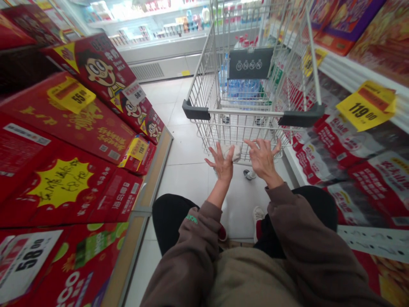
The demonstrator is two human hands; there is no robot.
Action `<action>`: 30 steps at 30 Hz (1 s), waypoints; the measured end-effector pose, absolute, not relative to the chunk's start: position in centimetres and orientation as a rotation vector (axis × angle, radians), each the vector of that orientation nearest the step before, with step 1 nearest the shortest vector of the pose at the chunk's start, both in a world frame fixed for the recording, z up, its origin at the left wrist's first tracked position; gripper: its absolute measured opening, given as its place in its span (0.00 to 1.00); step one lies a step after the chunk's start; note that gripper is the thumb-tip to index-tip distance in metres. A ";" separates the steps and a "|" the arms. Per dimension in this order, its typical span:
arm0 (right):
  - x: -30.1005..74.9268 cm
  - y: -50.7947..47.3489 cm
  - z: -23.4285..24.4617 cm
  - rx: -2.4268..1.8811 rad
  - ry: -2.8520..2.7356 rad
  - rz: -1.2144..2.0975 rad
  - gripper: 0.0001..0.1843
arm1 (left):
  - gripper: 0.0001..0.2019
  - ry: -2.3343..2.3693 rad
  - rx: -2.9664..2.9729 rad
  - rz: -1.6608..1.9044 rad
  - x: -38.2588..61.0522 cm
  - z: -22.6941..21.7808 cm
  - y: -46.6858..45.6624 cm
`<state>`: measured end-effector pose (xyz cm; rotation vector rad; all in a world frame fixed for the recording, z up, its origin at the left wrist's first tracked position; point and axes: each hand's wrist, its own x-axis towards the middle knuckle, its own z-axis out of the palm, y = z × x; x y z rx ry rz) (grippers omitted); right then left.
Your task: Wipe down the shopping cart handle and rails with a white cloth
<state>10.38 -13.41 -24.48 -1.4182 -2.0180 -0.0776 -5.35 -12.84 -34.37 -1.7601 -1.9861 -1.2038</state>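
My left hand point(223, 165) is held up with its fingers spread, close to the lower rear wires of a metal shopping cart point(243, 135). Beside its thumb is a small crumpled whitish thing point(235, 153); whether the hand touches it or it lies behind, I cannot tell. My right hand point(263, 160) is raised on the right, fingers apart and slightly bent, with nothing visible in it. Both hands are below the cart's handle point(246, 112), which has dark grips at its ends. A grey panel point(251, 64) is on the cart, and blue-tinted plastic bottles point(244, 88) show behind it.
Stacked red boxes point(96, 115) with price tags line the left, above a wooden-edged base point(155, 170). On the right, shelves hold red-wrapped packs point(338, 136) near a yellow price tag point(367, 105). A lit cooler point(188, 25) stands ahead. Pale floor tiles point(182, 147) lie below.
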 end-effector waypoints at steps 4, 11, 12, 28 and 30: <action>10.4 -13.3 -24.7 -1.416 -2.020 -0.082 0.27 | 0.29 -1.871 -1.916 -1.251 -6.8 -33.9 -12.7; 10.2 -13.5 -24.7 -1.428 -2.006 -0.071 0.27 | 0.31 -1.617 -1.876 -1.494 -7.1 -31.8 -14.1; 10.3 -13.5 -24.7 -1.424 -2.001 -0.059 0.27 | 0.29 -1.626 -1.869 -1.495 -6.6 -31.9 -14.0; 12.7 -14.2 -21.3 -1.325 -2.177 0.250 0.34 | 0.16 -1.607 -1.929 -1.383 -2.8 -34.1 -13.5; 13.1 -14.0 -20.8 -1.320 -2.218 0.292 0.36 | 0.17 -1.476 -1.898 -1.350 -2.7 -34.5 -13.2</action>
